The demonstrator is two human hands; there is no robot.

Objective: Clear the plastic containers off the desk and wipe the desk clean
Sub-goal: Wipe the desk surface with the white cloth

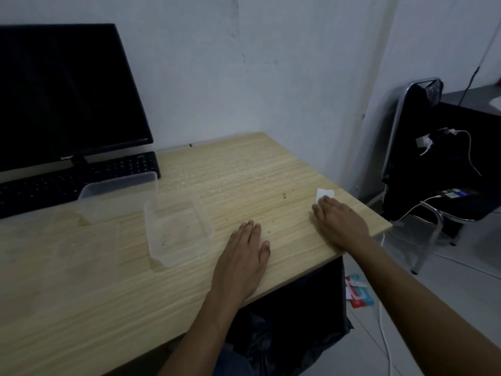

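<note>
Two plastic containers [177, 232] [119, 196] remain on the desk [81, 289], uncleared. Right hand [340, 221] presses a white wipe [324, 195] flat near the desk's right edge; left hand [244, 256] rests flat, fingers straight. Specks remain; wiping appears barely begun.

Left hand [244, 256] flat, fingers [250, 226] straight, together. Right hand [341, 221] palm down, forearm extended.

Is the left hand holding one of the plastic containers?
No, the left hand lies flat and open on the desk, beside the nearer plastic container without touching it.
</note>
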